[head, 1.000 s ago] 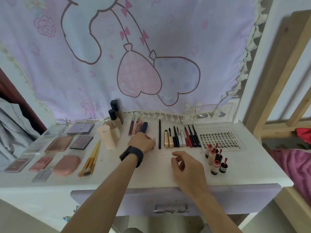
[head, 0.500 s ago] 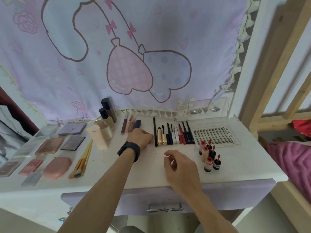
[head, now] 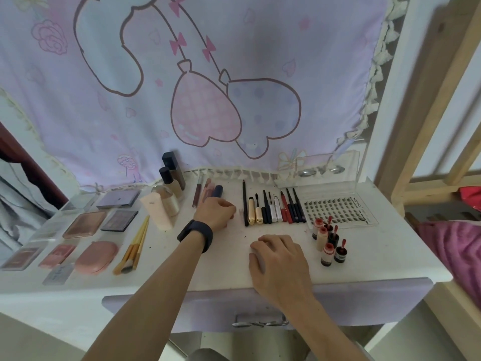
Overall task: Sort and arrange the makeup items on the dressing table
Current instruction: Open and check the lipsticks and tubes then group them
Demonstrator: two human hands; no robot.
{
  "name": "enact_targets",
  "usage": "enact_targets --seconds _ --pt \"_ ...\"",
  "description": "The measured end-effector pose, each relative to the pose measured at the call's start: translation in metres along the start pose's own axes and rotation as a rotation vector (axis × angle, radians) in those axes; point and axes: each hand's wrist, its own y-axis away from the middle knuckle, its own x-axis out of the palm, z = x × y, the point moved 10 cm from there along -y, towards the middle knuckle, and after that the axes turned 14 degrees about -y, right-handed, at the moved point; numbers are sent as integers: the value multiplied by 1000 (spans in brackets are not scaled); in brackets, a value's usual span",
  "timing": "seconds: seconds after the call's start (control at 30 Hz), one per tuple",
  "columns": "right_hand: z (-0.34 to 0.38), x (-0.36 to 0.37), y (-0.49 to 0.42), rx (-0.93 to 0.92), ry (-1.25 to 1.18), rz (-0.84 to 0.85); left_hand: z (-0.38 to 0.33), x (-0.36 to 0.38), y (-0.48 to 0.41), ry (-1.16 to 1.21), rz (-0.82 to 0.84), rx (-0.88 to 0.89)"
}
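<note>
Left grip (head: 217, 212): fingers curled under, knuckles up, down on the tabletop (head: 229, 259). Fingertips hidden, so can't tell if it has anything. A small pale blur sits at its right edge, unreadable. Black wristband (head: 195, 235) just behind it on the wrist.

Right grip (head: 279, 259): nearer the front edge, right of the left grip and apart from it. Fingers loosely bent, tips on the tabletop, nothing in it.

Outward from the left grip:
- Just beyond the knuckles: lip tubes (head: 208, 190) side by side, brown, pink, navy. The navy one is partly covered by the hand.
- Just right: long black pencil (head: 244, 201), then a tight row of pens and mascaras (head: 273, 209), two gold ones first, all pointing away from the person.
- Further right: clear lash tray (head: 338, 209), lid up behind it.
- Just left: pink tube (head: 157, 212) and round bottle (head: 169, 201); dark-capped foundation bottles (head: 173, 178) behind those.
- Further left: brushes (head: 135, 246) bunched together, then pink compact (head: 96, 256) and palettes (head: 118, 220) laid flat in rows.

Off the right grip: small red-capped bottles (head: 329, 243) clustered upright just right of it, in front of the lash tray. Drawer handle (head: 260, 323) under the front edge.
</note>
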Motion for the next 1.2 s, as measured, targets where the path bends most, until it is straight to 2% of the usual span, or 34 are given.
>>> enact_targets --seconds 0.13,0.2,0.4,0.53,0.63,0.83,1.07,1.2 --pt "0 2 1 -15 23 -3 0 -37 4 -231 -287 89" --pt "-1 3 1 -15 29 2 -1 -45 1 -333 -366 140" --pt "0 3 0 -10 30 -3 -13 -33 -12 -780 -337 277" --pt "0 3 0 -10 29 0 -21 -22 -15 -932 -298 289" --pt "0 3 0 -8 34 0 -26 -24 -12 -881 -296 268" --pt "0 3 1 -11 33 2 -21 -26 -5 -623 -260 194" --pt "1 3 0 -10 40 11 -15 -18 -3 -638 -166 143" --pt "1 2 -1 -5 28 18 -8 -29 7 -493 -196 127"
